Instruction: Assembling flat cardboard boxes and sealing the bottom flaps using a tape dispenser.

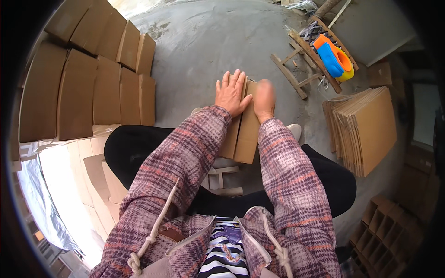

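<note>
Cardboard box (248,139) is in front of the seated person, low between the two knees, its long side pointing away from the body. On its top I see a dark, narrow gap, which runs lengthwise between two brown panels.

The left hand (230,95) lies with the palm down on the upper part of the box, its fingers stretched and a little apart, the thumb turned toward the other hand; it is not grasping anything. The right hand (265,98) is just beside it, at the far right edge of the box, but it is blurred, so I cannot tell if it holds something or is clenched.

Both forearms wear plaid sleeves (296,171), and the legs are in black trousers (134,146). To the person's left, closed brown cartons (76,92) stand in two rows, one on the other. To the right, a bundle of flat cardboard (378,132) stands on the grey floor (199,41). Beyond it is a wooden stand (288,76), and on this rests an orange, blue and yellow object (327,58) with a rounded opening.
</note>
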Tool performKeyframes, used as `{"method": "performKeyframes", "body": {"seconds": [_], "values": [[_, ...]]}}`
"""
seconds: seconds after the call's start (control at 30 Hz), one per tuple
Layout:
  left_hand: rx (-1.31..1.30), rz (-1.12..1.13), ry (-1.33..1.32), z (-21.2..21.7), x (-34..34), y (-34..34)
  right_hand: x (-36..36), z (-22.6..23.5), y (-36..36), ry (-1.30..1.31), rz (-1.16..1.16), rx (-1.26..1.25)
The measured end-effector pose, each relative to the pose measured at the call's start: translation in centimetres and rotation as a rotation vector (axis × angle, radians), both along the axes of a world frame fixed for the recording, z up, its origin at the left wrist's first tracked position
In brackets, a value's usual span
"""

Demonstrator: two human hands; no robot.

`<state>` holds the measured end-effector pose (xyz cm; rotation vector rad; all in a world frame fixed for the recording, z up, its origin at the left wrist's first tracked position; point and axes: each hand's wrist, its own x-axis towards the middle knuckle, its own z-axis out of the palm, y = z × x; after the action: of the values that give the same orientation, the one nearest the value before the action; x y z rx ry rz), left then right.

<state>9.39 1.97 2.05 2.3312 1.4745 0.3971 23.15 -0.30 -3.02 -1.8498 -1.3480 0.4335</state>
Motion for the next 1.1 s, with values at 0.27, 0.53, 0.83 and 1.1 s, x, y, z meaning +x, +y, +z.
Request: {"method": "performKeyframes", "body": {"seconds": [0.27,0.53,0.83,1.1], "values": [[0.138,-0.123,-0.131,-3.0,-0.1,1.1,0.2,-0.5,0.2,0.06,0.019,0.051],[0.136,-0.108,-0.046,-2.9,0.1,0.9,-0.2,-0.4,0.2,-0.025,0.068,0.048],[0.075,0.097,-0.127,-2.7,0.1,-0.8,-0.7,0.4,0.0,-0.12,0.071,-0.012],[-0.108,0.166,-0.182,-2.7,-0.4,-2.1,-0.7,0.6,0.2,-0.1,0.056,-0.021]]}}
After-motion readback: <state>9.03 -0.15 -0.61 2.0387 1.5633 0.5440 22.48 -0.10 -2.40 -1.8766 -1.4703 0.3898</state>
